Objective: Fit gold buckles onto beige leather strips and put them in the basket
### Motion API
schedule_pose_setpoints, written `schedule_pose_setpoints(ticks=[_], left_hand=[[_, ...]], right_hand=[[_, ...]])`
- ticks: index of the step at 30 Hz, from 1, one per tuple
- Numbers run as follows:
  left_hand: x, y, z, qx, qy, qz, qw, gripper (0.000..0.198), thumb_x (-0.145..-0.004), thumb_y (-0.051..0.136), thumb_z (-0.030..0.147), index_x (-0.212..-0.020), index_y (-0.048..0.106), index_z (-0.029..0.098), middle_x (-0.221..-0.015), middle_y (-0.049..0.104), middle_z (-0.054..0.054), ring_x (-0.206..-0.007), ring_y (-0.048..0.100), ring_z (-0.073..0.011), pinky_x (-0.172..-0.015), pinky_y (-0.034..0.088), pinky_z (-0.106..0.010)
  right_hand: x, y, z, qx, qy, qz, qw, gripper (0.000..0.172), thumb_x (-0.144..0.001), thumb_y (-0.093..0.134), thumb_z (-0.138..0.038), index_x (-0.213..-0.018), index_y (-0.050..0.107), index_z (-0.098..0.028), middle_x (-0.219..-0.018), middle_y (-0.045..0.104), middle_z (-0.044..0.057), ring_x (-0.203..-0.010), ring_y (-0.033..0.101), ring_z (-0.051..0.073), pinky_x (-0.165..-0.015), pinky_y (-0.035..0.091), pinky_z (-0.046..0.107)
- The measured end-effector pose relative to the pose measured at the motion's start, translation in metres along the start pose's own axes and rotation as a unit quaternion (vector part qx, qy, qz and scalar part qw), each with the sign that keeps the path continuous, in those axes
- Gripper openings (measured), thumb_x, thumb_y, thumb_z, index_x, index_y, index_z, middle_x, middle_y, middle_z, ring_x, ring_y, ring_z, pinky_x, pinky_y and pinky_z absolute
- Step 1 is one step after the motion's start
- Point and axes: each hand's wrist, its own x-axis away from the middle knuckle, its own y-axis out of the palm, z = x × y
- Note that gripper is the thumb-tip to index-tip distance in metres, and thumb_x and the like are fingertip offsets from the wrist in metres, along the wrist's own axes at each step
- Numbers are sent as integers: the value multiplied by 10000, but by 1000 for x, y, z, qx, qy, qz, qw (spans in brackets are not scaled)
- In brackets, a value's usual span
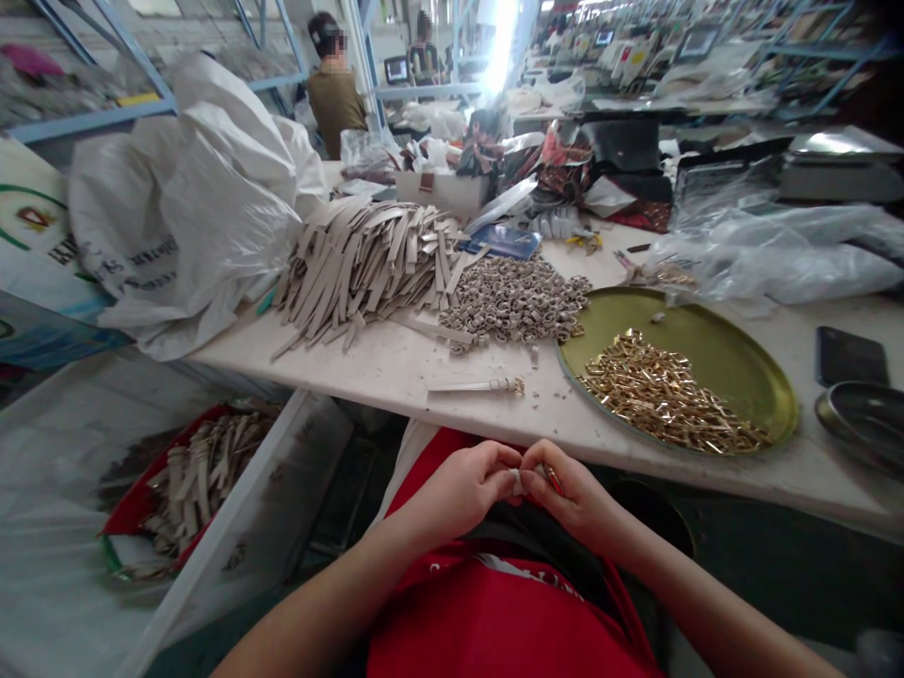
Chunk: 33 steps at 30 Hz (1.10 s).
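Over a bright red cloth apron [508, 621], a worker's left hand [472, 482] and right hand [572, 494] close their fingertips on a small pale-beige piece [517, 483] between them, the right also clasping a slim red object [555, 479]. Beyond, a round olive-green tray [713, 348] holds gold metal fittings [664, 395], beside heaped grey-beige loops [515, 297].

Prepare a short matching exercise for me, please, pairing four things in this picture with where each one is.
Column one
1. Gold-coloured metal pieces
2. Pale flat strips
3. Small pale loops
4. Small pale piece

Column two
A. Heaped between the strips and the tray
B. Held between the left hand and right hand
C. Piled next to the white sack
D. Lying inside the round tray

Right pairs: 1-D, 2-C, 3-A, 4-B.
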Motion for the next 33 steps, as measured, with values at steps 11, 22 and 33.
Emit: schedule_pose_setpoints(ticks=[11,22,33], left_hand=[[-21,1,6,-207,2,64,976,236,-826,474,262,-991,581,132,-916,672,-91,-815,626,-203,-735,467,-303],[-34,0,0,-200,28,52,978,320,-852,390,208,-1112,564,144,-1046,650,-97,-936,600,-194,-833,450,-285],[-34,-16,-2,-56,9,-48,997,455,-820,382,150,-1260,499,146,-946,652,-38,-851,573,-137,-799,434,-240]], right_hand=[[-22,20,15,8,52,217,975,253,-856,429,-446,-790,464,-205,-572,468,-32,-511,458,131,-489,364,247],[-27,10,25,-135,85,139,977,286,-791,522,-473,-859,474,-200,-618,495,-36,-552,474,126,-518,390,248],[-29,14,16,-343,166,103,919,411,-706,609,-552,-857,430,-214,-569,476,-66,-483,449,98,-462,356,222]])
